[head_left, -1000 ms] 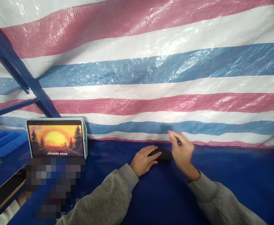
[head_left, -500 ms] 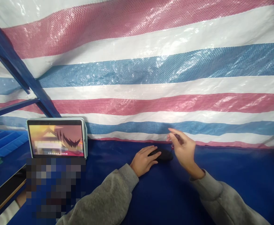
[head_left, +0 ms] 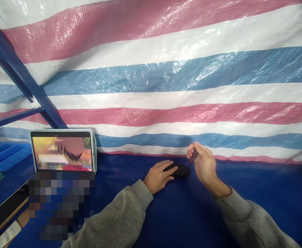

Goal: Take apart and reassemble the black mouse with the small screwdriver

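Note:
A flat, black, rounded computer mouse (head_left: 182, 169) lies on the blue tabletop, with faint marks on its surface near my fingers. My left hand (head_left: 158, 176) grips its left end, fingers over the top and thumb along the near side. Above the mouse's right end, my right hand (head_left: 204, 163) is closed around a small screwdriver (head_left: 191, 160) with a red part and a thin dark shaft. The shaft points down at the mouse's right edge; whether its tip touches cannot be made out. Most of the handle is hidden by my fingers.
To the left a tablet (head_left: 63, 151) in a pale case stands playing a cartoon. A phone (head_left: 7, 206) lies nearer, beside a blurred-out patch and part of another person's arm (head_left: 24, 217). Blue trays (head_left: 8, 156) sit behind. Striped sheeting (head_left: 166, 79) and a blue metal frame (head_left: 37, 93) border the table.
My right hand has turned and its fingers have curled further round the screwdriver, whose shaft now shows over the mouse's right end. My left hand and the mouse stay in place.

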`<state>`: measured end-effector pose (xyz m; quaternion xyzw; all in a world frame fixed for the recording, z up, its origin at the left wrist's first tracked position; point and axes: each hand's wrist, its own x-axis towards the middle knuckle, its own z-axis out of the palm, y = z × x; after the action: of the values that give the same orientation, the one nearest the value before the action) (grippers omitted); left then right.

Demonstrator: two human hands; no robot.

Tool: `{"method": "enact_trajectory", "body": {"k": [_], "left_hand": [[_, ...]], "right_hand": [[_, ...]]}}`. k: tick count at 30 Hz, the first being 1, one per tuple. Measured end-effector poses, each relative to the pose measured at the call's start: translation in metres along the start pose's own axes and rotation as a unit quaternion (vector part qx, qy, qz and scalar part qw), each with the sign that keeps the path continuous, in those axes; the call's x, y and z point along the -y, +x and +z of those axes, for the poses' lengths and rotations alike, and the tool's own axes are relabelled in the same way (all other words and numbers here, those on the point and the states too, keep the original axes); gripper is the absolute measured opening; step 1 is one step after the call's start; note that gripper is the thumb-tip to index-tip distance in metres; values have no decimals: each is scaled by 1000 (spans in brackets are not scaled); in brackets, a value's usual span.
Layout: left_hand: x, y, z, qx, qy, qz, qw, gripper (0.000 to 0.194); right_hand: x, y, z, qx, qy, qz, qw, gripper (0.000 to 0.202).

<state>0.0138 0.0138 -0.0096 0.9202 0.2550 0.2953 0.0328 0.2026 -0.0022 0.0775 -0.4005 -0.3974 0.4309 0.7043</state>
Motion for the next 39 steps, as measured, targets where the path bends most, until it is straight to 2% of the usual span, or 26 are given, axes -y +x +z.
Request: {"method": "enact_trajectory", "body": {"k": [3, 8, 11, 15, 18, 23, 27, 30, 33, 36, 39], "left_hand": [[0, 0, 0, 0, 1, -1, 1000, 38], [-1, 0, -1, -1, 0, 3, 1000, 39], [-1, 0, -1, -2, -1, 2, 1000, 38], [-1, 0, -1, -1, 0, 4, 1000, 38], [-1, 0, -2, 3, 6, 4, 1000, 38], [-1, 0, -3, 7, 10, 3, 1000, 38], [0, 0, -2, 11, 6, -1, 1000, 39], [-1, 0, -2, 11, -2, -2, 1000, 38], [-4, 1, -4, 19, -10, -2, 1000, 39], [-7, 1, -7, 33, -13, 10, 999, 41], [-8, 2, -8, 43, -13, 23, 999, 42]], "right_hand": [[1, -1, 2, -13, 2, -12, 1000, 32], [0, 0, 2, 45, 33, 18, 998, 45], [-1, 0, 1, 57, 15, 10, 998, 43], [-4, -1, -2, 15, -25, -8, 1000, 28], [-6, -2, -3, -31, -46, -29, 998, 29], [-9, -2, 0, 4, -59, -70, 996, 27], [-14, -3, -2, 3, -101, -109, 989, 27], [-17, -4, -9, 13, -196, -152, 969, 26], [-17, -4, -14, 32, -306, -201, 930, 29], [-15, -2, -15, 60, -372, -246, 893, 31], [-7, 3, -15, 77, -443, -263, 853, 31]]}}
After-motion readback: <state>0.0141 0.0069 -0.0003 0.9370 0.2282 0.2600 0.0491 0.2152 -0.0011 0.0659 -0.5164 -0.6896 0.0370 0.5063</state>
